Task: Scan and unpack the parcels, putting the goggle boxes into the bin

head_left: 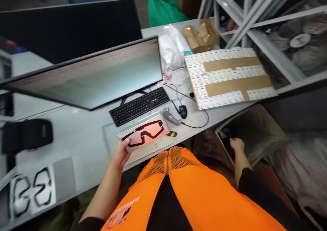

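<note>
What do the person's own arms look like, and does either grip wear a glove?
No glove shows on the left grip or the right grip. A black sleeve ends partway along the right forearm; on the left arm, a black cuff shows near the elbow.

Pink card (pixel 148 133) with black outline, orange vest (pixel 204 193), brown board (pixel 232 84) banded white
</note>
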`<state>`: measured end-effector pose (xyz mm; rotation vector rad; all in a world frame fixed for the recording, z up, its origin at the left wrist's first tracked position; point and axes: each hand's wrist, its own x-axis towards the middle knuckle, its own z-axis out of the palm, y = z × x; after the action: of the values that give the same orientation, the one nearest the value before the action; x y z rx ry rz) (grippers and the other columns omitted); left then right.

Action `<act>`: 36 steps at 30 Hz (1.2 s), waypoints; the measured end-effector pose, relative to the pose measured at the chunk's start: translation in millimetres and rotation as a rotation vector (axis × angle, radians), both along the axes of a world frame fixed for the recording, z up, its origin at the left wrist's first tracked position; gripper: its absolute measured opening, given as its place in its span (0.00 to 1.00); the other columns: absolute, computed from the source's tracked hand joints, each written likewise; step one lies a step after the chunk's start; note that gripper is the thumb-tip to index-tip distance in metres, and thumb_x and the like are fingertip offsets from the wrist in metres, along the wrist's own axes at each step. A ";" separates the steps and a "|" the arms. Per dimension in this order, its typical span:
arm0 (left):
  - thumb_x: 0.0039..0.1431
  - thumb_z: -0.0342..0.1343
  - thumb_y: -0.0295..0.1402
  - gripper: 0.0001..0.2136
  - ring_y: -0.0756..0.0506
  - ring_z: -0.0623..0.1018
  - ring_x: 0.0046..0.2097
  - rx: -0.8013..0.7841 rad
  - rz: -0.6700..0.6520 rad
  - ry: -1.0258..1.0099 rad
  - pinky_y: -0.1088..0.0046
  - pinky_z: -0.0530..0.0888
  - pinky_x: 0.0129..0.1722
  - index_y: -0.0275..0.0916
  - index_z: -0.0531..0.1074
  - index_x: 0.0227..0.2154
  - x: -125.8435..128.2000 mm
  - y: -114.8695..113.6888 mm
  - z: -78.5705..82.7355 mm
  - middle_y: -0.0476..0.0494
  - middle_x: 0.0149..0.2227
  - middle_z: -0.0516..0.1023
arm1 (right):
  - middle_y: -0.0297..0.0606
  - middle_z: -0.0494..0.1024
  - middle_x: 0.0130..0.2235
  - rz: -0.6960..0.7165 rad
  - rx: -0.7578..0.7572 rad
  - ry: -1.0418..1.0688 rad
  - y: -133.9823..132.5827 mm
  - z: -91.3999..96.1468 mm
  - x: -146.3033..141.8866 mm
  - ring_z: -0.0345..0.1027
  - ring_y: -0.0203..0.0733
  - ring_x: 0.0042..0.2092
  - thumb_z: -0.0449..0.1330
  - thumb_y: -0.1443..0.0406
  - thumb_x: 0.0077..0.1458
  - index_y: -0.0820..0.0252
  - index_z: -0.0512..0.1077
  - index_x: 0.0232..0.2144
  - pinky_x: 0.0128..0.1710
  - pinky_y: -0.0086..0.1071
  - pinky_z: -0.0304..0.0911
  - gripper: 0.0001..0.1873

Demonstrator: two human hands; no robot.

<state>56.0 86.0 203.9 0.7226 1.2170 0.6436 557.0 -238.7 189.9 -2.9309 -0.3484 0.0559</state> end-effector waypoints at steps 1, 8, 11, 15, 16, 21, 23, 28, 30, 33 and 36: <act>0.40 0.78 0.50 0.31 0.29 0.85 0.57 -0.025 0.037 -0.036 0.49 0.84 0.58 0.41 0.82 0.47 -3.5 -4.1 -1.1 0.39 0.48 0.89 | 0.51 0.78 0.24 0.034 0.018 0.044 17.1 -10.0 -9.8 0.74 0.60 0.29 0.57 0.60 0.58 0.55 0.82 0.27 0.36 0.50 0.72 0.15; 0.52 0.73 0.48 0.27 0.31 0.85 0.57 -0.118 0.212 -0.192 0.53 0.87 0.50 0.42 0.80 0.52 -63.7 -24.1 -15.4 0.39 0.49 0.88 | 0.55 0.82 0.58 0.712 0.255 0.387 216.3 -57.8 -139.9 0.77 0.55 0.57 0.59 0.60 0.64 0.65 0.75 0.64 0.61 0.43 0.70 0.28; 0.59 0.67 0.51 0.23 0.36 0.87 0.44 -0.186 0.273 -0.302 0.61 0.87 0.36 0.42 0.80 0.50 -89.8 -32.8 -22.5 0.39 0.45 0.89 | 0.65 0.75 0.64 0.795 0.038 0.445 287.4 -72.4 -193.6 0.70 0.62 0.64 0.63 0.62 0.64 0.75 0.62 0.73 0.65 0.46 0.65 0.41; 0.64 0.63 0.50 0.20 0.38 0.86 0.37 -0.248 0.355 -0.475 0.65 0.84 0.30 0.38 0.80 0.48 -115.5 -45.7 -30.9 0.37 0.41 0.88 | 0.71 0.69 0.66 0.660 -0.101 0.335 314.1 -88.8 -231.5 0.67 0.64 0.65 0.63 0.61 0.67 0.80 0.44 0.78 0.66 0.46 0.60 0.50; 0.65 0.63 0.49 0.20 0.39 0.86 0.37 -0.257 0.380 -0.498 0.65 0.84 0.30 0.37 0.80 0.48 -120.8 -48.7 -33.0 0.37 0.41 0.88 | 0.72 0.69 0.66 0.635 -0.107 0.309 311.8 -91.8 -235.0 0.67 0.63 0.65 0.63 0.60 0.68 0.79 0.43 0.78 0.66 0.45 0.60 0.50; 0.67 0.62 0.46 0.17 0.39 0.86 0.36 -0.287 0.453 -0.520 0.66 0.84 0.31 0.37 0.80 0.46 -140.2 -56.7 -44.7 0.37 0.38 0.88 | 0.68 0.75 0.60 0.537 -0.182 0.343 294.0 -86.1 -228.0 0.73 0.63 0.61 0.66 0.59 0.65 0.75 0.63 0.69 0.60 0.45 0.66 0.38; 0.66 0.63 0.45 0.16 0.39 0.86 0.36 -0.292 0.472 -0.490 0.65 0.85 0.31 0.37 0.80 0.46 -143.7 -55.0 -49.6 0.37 0.38 0.88 | 0.61 0.81 0.51 0.564 -0.146 0.439 290.5 -68.5 -217.3 0.77 0.59 0.53 0.66 0.59 0.63 0.70 0.72 0.60 0.53 0.42 0.70 0.28; 0.62 0.68 0.40 0.17 0.39 0.87 0.36 -0.284 0.426 -0.409 0.63 0.86 0.34 0.37 0.78 0.50 -139.6 -40.6 -57.5 0.38 0.38 0.88 | 0.34 0.74 0.23 0.843 0.045 1.299 275.7 8.2 -188.1 0.66 0.42 0.26 0.66 0.54 0.58 0.63 0.78 0.45 0.31 0.34 0.63 0.20; 0.62 0.68 0.39 0.19 0.39 0.87 0.38 -0.282 0.362 -0.395 0.63 0.86 0.35 0.37 0.78 0.52 -133.5 -33.2 -58.4 0.38 0.39 0.88 | 0.30 0.72 0.21 0.932 0.100 1.535 266.4 40.6 -185.1 0.63 0.38 0.24 0.69 0.52 0.53 0.62 0.78 0.45 0.29 0.32 0.61 0.23; 0.63 0.68 0.40 0.19 0.39 0.87 0.40 -0.279 0.271 -0.388 0.63 0.87 0.35 0.37 0.78 0.53 -122.3 -24.1 -58.1 0.35 0.43 0.88 | 0.30 0.72 0.21 0.966 0.167 1.564 256.2 73.7 -191.9 0.62 0.36 0.24 0.70 0.53 0.51 0.61 0.78 0.39 0.29 0.31 0.59 0.19; 0.63 0.68 0.41 0.19 0.39 0.87 0.41 -0.276 0.228 -0.395 0.64 0.86 0.34 0.36 0.79 0.52 -115.1 -21.9 -57.3 0.34 0.46 0.88 | 0.30 0.70 0.20 0.983 0.153 1.465 250.8 76.8 -200.2 0.61 0.36 0.24 0.69 0.54 0.50 0.59 0.73 0.30 0.30 0.32 0.60 0.15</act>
<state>-59.1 64.1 146.7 0.2116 0.9991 0.7468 356.7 12.1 266.7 -1.5624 -1.2340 1.9016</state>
